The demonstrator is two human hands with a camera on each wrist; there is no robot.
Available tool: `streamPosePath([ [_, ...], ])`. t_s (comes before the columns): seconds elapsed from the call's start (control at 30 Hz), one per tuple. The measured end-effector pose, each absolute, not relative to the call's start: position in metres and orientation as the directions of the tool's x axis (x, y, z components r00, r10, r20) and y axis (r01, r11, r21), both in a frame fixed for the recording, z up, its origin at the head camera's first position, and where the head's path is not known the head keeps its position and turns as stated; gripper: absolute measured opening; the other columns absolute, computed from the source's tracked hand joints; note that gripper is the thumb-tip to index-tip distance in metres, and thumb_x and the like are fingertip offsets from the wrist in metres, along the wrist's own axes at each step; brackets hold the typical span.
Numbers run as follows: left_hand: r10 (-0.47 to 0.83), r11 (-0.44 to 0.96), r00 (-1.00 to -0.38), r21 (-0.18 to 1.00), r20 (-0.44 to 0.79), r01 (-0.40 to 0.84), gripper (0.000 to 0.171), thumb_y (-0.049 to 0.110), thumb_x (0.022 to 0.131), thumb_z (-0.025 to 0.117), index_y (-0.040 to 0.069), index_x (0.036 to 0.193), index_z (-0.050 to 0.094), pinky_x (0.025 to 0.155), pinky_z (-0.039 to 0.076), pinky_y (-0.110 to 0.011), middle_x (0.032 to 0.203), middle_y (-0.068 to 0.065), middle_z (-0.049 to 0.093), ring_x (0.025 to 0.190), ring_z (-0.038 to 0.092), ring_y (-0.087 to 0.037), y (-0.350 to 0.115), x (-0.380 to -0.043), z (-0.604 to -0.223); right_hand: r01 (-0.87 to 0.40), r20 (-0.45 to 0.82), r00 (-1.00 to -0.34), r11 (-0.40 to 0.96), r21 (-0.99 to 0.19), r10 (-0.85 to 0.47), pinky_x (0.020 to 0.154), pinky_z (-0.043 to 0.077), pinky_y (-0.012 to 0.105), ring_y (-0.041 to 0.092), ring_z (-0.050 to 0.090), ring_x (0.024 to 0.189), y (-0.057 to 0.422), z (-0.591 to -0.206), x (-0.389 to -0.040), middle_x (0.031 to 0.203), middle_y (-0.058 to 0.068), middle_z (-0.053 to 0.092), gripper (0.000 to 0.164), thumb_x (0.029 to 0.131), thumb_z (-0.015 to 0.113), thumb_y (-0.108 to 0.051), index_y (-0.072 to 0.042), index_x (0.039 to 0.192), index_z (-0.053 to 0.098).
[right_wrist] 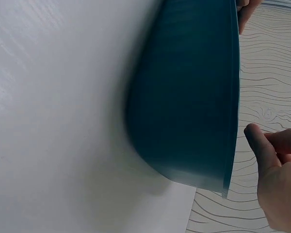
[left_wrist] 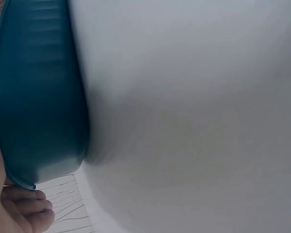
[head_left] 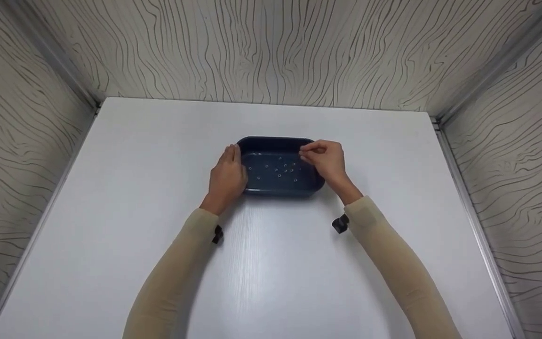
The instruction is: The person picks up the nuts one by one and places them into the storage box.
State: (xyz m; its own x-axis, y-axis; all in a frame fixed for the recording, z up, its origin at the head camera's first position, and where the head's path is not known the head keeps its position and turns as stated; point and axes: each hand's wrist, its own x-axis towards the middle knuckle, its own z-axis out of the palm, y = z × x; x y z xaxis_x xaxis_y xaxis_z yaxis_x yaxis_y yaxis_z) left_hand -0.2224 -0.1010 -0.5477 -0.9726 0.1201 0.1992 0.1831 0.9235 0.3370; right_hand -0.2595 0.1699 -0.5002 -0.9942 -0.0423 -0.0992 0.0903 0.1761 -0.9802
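Note:
A dark blue-green plastic basin [head_left: 280, 192] sits on the white table, with several tiny pale rings [head_left: 285, 171] scattered over its floor. My left hand [head_left: 227, 175] holds the basin's left side at the rim, its fingers pointing away from me. In the left wrist view, curled fingertips [left_wrist: 31, 208] show past the basin's rim. My right hand [head_left: 326, 159] is raised over the right rim, thumb and forefinger brought close together above the basin's inside. Whether a tiny ring sits between those fingertips is too small to see. The right wrist view shows this hand apart from the rim.
The white table [head_left: 271, 263] extends around the basin on all sides. Wood-grain patterned panels [head_left: 261, 52] stand behind it and at both sides, with metal rails [head_left: 478, 216] along the edges. A small black device [head_left: 340, 224] is worn under the right wrist.

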Motion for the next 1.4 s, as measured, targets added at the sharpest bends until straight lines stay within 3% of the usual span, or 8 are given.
streamPosePath([
  [0.1,0.116,0.927,-0.974,0.331,0.192,0.176,0.059,0.015,0.106,0.053,-0.012,0.156,0.038,0.119,0.048,-0.050,0.159,-0.029,0.047,0.151,0.046,-0.041,-0.101,-0.222,-0.547,0.086,-0.097,-0.994,0.174,-0.981,-0.055,0.090,0.064,0.026,0.032,0.078,0.109,0.171,-0.500,-0.258,0.113,0.025,0.077,0.018,0.096,0.069,0.006,0.011,0.112,0.074],
  [0.33,0.119,0.929,-0.972,0.323,0.205,0.182,0.058,0.016,0.106,0.050,-0.012,0.156,0.038,0.120,0.048,-0.050,0.159,-0.029,0.048,0.150,0.047,-0.042,-0.101,-0.222,-0.548,0.080,-0.094,-0.994,0.203,-0.976,-0.059,0.089,0.065,0.028,0.015,0.079,0.093,0.176,-0.500,-0.256,0.114,0.026,0.075,0.017,0.096,0.070,0.004,0.009,0.111,0.075],
  [0.73,0.129,0.934,-0.964,0.298,0.234,0.198,0.056,0.016,0.106,0.053,-0.013,0.152,0.043,0.120,0.048,-0.049,0.154,-0.031,0.052,0.148,0.050,-0.043,-0.100,-0.225,-0.549,0.085,-0.095,-0.995,0.212,-0.973,-0.036,0.078,0.067,0.028,0.014,0.077,0.089,0.185,-0.506,-0.251,0.115,0.025,0.074,0.019,0.095,0.072,0.000,0.009,0.112,0.075],
  [0.87,0.108,0.952,-0.949,0.244,0.298,0.185,0.053,0.017,0.103,0.059,-0.011,0.147,0.052,0.106,0.059,-0.049,0.146,-0.027,0.062,0.137,0.062,-0.040,-0.099,-0.225,-0.549,0.068,-0.073,-0.997,0.215,-0.974,-0.013,0.076,0.066,0.025,0.009,0.076,0.086,0.188,-0.505,-0.249,0.112,0.019,0.074,0.021,0.093,0.074,0.000,0.009,0.112,0.075],
  [0.97,0.094,0.973,-0.920,0.159,0.381,0.165,0.047,0.018,0.100,0.064,-0.010,0.138,0.062,0.081,0.067,-0.048,0.125,-0.023,0.075,0.111,0.076,-0.037,-0.097,-0.223,-0.547,0.033,-0.030,-0.999,0.261,-0.965,0.018,0.075,0.064,0.020,0.005,0.074,0.085,0.191,-0.504,-0.247,0.108,0.014,0.076,0.019,0.092,0.077,-0.003,0.004,0.109,0.077],
  [1.1,0.078,0.987,-0.864,0.081,0.497,0.136,0.037,0.017,0.098,0.067,-0.009,0.124,0.071,0.053,0.062,-0.044,0.096,-0.020,0.080,0.077,0.077,-0.033,-0.095,-0.218,-0.540,-0.012,0.031,-0.998,0.337,-0.941,0.051,0.077,0.059,0.016,0.008,0.072,0.093,0.195,-0.502,-0.244,0.107,0.010,0.078,0.017,0.091,0.080,-0.012,-0.004,0.106,0.080],
  [1.27,0.023,0.986,-0.815,0.120,0.579,0.113,0.024,0.013,0.099,0.060,-0.006,0.109,0.070,0.046,0.058,-0.041,0.087,-0.020,0.074,0.065,0.070,-0.030,-0.100,-0.216,-0.528,-0.054,0.096,-0.991,0.376,-0.925,0.094,0.086,0.057,0.018,0.022,0.070,0.109,0.204,-0.502,-0.242,0.113,0.012,0.074,0.022,0.091,0.082,-0.016,-0.004,0.110,0.078],
  [1.4,-0.005,0.977,-0.823,0.177,0.568,0.116,0.022,0.018,0.103,0.058,-0.004,0.104,0.062,0.045,0.056,-0.042,0.090,-0.018,0.062,0.071,0.064,-0.030,-0.114,-0.219,-0.522,-0.106,0.175,-0.977,0.429,-0.897,0.125,0.084,0.053,0.015,0.032,0.067,0.108,0.214,-0.505,-0.242,0.117,0.018,0.067,0.031,0.091,0.082,-0.015,0.001,0.116,0.074],
])
